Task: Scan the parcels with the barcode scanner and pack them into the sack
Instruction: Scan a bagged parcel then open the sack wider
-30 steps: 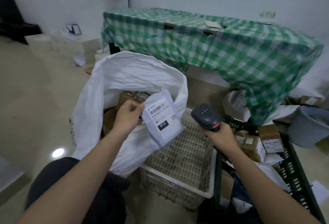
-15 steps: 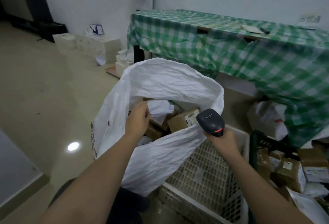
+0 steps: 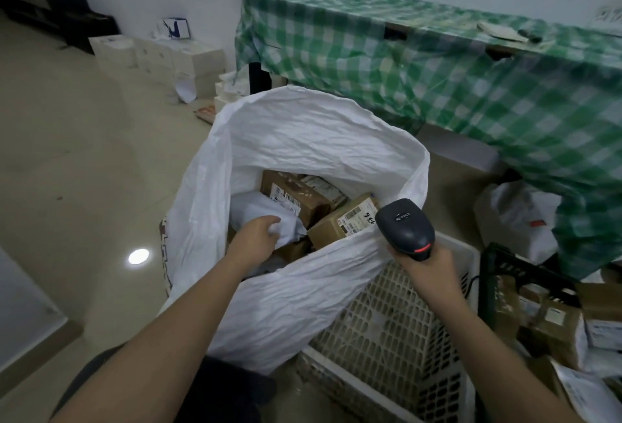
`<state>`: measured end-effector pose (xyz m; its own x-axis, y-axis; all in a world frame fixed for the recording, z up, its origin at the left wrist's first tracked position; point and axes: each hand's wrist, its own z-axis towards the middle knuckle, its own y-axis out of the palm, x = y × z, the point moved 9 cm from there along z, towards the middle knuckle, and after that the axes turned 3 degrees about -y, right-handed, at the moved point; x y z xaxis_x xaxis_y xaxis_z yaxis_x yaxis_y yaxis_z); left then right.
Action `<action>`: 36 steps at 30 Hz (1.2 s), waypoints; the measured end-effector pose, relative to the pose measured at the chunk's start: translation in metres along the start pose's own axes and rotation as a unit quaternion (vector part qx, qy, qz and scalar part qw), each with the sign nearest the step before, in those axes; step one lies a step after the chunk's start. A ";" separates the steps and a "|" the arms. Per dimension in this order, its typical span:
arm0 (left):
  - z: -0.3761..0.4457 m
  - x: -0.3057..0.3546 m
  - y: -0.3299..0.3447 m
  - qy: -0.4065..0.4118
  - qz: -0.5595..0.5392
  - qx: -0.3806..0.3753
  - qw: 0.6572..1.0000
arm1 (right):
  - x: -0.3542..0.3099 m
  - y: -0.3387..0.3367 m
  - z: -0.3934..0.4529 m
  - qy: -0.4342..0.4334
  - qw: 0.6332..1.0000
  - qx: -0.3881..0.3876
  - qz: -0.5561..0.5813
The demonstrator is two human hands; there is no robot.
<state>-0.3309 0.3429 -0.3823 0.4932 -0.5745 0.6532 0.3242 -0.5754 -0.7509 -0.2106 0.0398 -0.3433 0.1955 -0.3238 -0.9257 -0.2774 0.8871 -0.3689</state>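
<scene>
A big white woven sack (image 3: 303, 140) stands open in front of me, holding several brown cardboard parcels (image 3: 340, 220). My left hand (image 3: 257, 237) reaches inside the sack and grips a white poly-bag parcel (image 3: 262, 212) lying on the boxes. My right hand (image 3: 425, 266) grips the handle of a black barcode scanner (image 3: 405, 227), held just above the sack's near right rim.
A white lattice crate (image 3: 397, 331) lies against the sack's right side. A dark green crate (image 3: 498, 264) with more brown parcels (image 3: 552, 321) stands at the right. Behind is a table under a green checked cloth (image 3: 437, 62). White boxes (image 3: 161, 55) line the far wall.
My left hand carried the white poly-bag parcel from beside the scanner down into the sack. My view turned left toward the sack, and the scanner hand came along to the sack's rim.
</scene>
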 end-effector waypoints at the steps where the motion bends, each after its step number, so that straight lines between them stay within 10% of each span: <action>1: -0.009 0.008 -0.004 0.019 -0.007 0.020 1.000 | 0.001 0.003 -0.002 -0.002 1.000 -0.012 -0.011; 7: -0.061 0.010 0.056 0.040 0.008 -0.138 0.990 | -0.024 0.039 -0.017 -0.036 0.995 -0.083 -0.032; 15: -0.093 0.026 0.009 0.066 0.003 0.011 0.998 | -0.061 0.073 -0.005 -0.083 0.973 -0.149 -0.159; 21: -0.111 0.013 -0.007 0.013 0.042 -0.013 0.999 | -0.065 0.045 -0.016 -0.083 0.978 -0.145 -0.122; 29: -0.117 0.089 -0.133 0.122 0.131 0.214 0.960 | -0.158 0.012 -0.025 -0.144 0.985 -0.018 -0.092; 33: -0.142 0.154 -0.222 0.224 0.132 0.409 0.875 | -0.231 -0.008 -0.017 -0.175 0.983 0.045 0.025; 36: -0.155 0.154 -0.223 0.217 0.134 0.419 0.872 | -0.227 -0.006 -0.019 -0.158 0.987 0.019 0.031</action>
<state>-0.4520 0.2929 -0.0987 0.3491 -0.8936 0.2822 0.8094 0.1358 -0.5714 -0.2710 0.1017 -0.1320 0.4654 -0.1553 -0.8714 -0.2633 0.9156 -0.3038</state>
